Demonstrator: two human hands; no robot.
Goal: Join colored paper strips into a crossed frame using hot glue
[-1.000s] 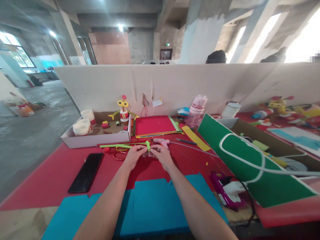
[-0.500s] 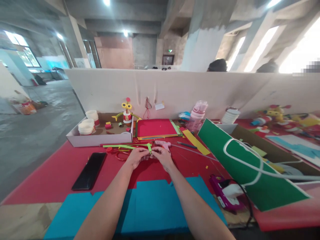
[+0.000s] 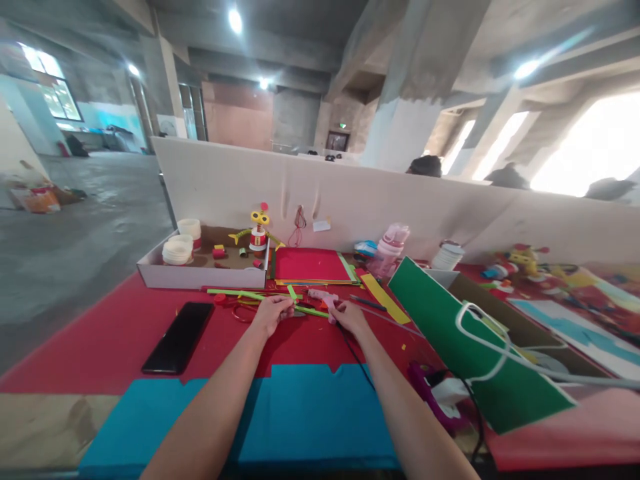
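Note:
Between the fingertips of my left hand (image 3: 271,316) is a small bright green paper strip (image 3: 292,293), standing up from the pinch. My right hand (image 3: 350,315) has its fingers closed on the handle of a pink hot glue gun (image 3: 321,295), whose nozzle points left toward the strip. The gun's dark cord trails down beside my right wrist. Long green strips (image 3: 230,293) and a pair of red-handled scissors (image 3: 244,313) lie by my left hand, partly hidden behind it.
A black phone (image 3: 179,338) lies at left. Behind are a shallow box (image 3: 200,277) with paper cups, a toy figure (image 3: 259,237) and stacked red paper (image 3: 313,265). At right, a green board (image 3: 440,333) leans beside a purple power strip (image 3: 435,403). Blue sheet (image 3: 315,413) covers the front.
My hands were together at the green strip. Now the right hand has moved right and grips the glue gun, while the left keeps the strip. The view has shifted and tilted slightly.

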